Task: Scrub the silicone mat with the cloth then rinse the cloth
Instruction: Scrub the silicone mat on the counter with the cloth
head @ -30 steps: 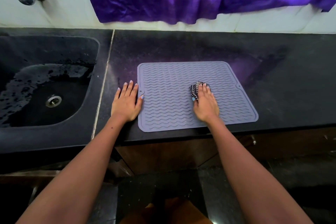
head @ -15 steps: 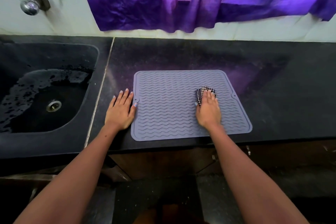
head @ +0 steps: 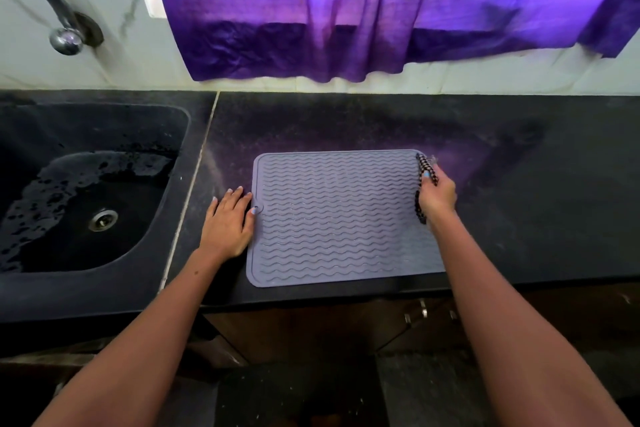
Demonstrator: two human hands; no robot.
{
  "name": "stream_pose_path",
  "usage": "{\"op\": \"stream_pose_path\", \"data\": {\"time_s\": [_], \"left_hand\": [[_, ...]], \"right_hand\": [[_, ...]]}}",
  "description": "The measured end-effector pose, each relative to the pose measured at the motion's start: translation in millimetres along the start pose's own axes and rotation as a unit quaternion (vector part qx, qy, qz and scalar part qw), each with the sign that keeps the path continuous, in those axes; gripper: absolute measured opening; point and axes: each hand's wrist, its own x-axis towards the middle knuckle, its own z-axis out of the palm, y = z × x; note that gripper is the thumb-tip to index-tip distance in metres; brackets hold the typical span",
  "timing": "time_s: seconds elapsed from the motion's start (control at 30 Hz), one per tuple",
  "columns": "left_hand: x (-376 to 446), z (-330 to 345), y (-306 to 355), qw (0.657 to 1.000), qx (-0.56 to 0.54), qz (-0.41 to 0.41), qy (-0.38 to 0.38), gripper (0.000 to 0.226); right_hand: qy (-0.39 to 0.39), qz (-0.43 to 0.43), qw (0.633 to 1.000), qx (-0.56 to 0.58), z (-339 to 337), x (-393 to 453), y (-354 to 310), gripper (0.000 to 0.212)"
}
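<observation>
- Head view: we see one silicone mat (head: 337, 218), grey with wavy ridges, lying flat on the black countertop (head: 519, 201). Its long axis runs left to right, parallel to the counter's front edge, and its near edge sits just beside that front edge.
- A small round tab on the mat's left edge points toward the sink (head: 86, 191).
- We count one cloth (head: 425, 170), dark with a light checked pattern. It is bunched into a narrow strip running front to back along the mat's right edge, reaching up to the far right corner.
- We see two hands. The right hand (head: 437, 194) is closed around the cloth, gripping it at the mat's right edge, with its forearm covering the mat's near right corner.
- The left hand (head: 227, 222) lies flat and open, palm down on the countertop, touching the mat's left edge. Its thumb rests on the round tab; it grips nothing.
- One sink is set into the counter well to the left of the mat, wet inside, with a single metal drain (head: 103, 219) in its floor.
- One curved tap (head: 52, 10) comes out of the wall above the sink.
- One purple curtain (head: 346, 10) hangs over the pale wall behind the counter.
</observation>
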Motion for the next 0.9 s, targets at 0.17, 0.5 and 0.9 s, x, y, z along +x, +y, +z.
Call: {"op": "stream_pose_path", "data": {"time_s": [0.17, 0.5, 0.9], "left_hand": [[24.7, -3.0, 2.8, 1.0, 0.008, -0.024, -0.005, 0.063], [40.1, 11.0, -0.3, 0.998, 0.041, -0.046, -0.027, 0.076], [42.4, 13.2, -1.7, 0.998, 0.04, -0.047, -0.002, 0.091]], "right_hand": [[-0.068, -0.165, 0.932, -0.315, 9.8, -6.4, 41.2, 0.055], [-0.1, -0.165, 0.94, -0.28, 1.1, 8.4, 47.5, 0.049], [-0.044, -0.199, 0.894, -0.4, 15.6, 33.1, 42.6, 0.059]]}}
